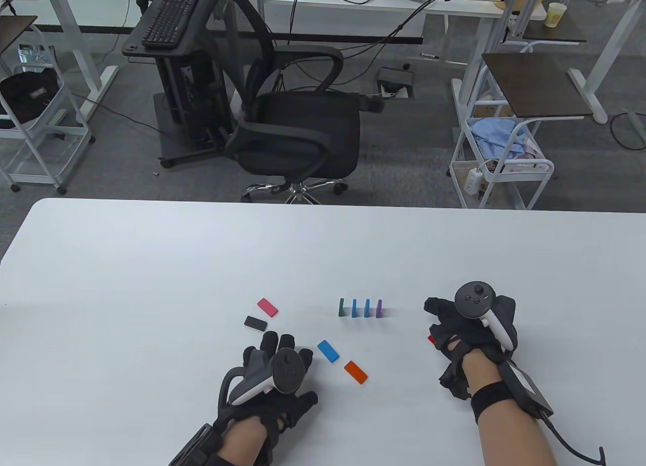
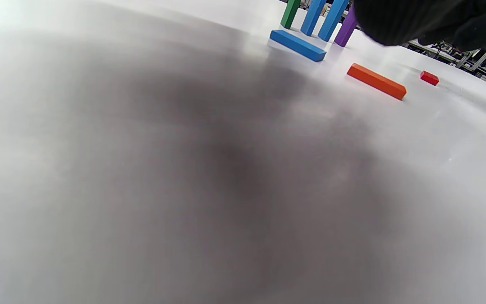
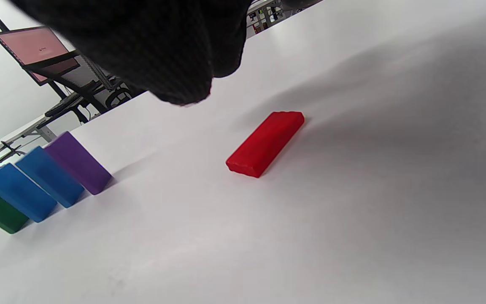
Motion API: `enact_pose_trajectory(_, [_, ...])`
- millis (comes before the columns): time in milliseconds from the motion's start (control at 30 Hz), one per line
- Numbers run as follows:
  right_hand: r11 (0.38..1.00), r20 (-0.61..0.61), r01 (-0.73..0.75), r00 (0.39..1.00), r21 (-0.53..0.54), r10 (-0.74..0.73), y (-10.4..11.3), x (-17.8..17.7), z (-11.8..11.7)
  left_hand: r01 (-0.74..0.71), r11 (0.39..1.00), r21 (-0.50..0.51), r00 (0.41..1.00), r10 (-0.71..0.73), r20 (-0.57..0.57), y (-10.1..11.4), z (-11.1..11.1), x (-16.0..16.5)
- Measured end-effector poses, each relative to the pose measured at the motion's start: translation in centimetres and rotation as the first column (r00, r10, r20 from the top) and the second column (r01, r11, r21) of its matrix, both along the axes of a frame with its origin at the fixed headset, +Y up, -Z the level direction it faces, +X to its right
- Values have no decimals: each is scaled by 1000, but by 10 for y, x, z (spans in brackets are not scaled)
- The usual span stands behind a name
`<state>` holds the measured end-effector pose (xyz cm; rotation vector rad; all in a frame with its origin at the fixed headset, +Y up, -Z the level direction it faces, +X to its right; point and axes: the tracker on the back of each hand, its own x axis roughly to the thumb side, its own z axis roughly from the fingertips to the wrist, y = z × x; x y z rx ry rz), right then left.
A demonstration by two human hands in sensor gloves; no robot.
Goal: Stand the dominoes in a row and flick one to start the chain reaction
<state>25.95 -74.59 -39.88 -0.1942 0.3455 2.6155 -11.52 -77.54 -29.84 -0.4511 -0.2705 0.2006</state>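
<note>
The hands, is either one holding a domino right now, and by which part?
No. The left hand holds nothing. The right hand hovers over the flat red domino, its fingers clear of it.

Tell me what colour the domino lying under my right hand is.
Red. The domino lies flat on the table, clearest in the right wrist view, just below the right hand.

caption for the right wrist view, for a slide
Red domino lies flat beside four standing dominoes, gloved right hand above.
</note>
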Motion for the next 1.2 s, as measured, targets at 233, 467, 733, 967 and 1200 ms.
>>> enact_pose_trajectory(233, [997,-29,-67,997,-39,66,-15,-2,-1,1,1000,-4,1000,-1,0,0,0,0])
enact_pose_trajectory(467, [978,-82,-200,977,-56,195,-26,-7,0,2,1000,-9,1000,-2,1,0,0,0])
enact_pose_trajectory(733, [914,-150,-405,903,17,403,-20,-20,-1,4,1000,-10,1000,-4,0,0,1,0])
enact_pose_trajectory(967, [832,-217,-550,805,75,552,-22,-38,-2,-1,1000,-9,1000,1,-5,0,0,-1])
enact_pose_trajectory(1200, [857,-190,-513,837,54,513,-21,-36,-2,-6,1000,-10,1000,6,-5,0,0,-3])
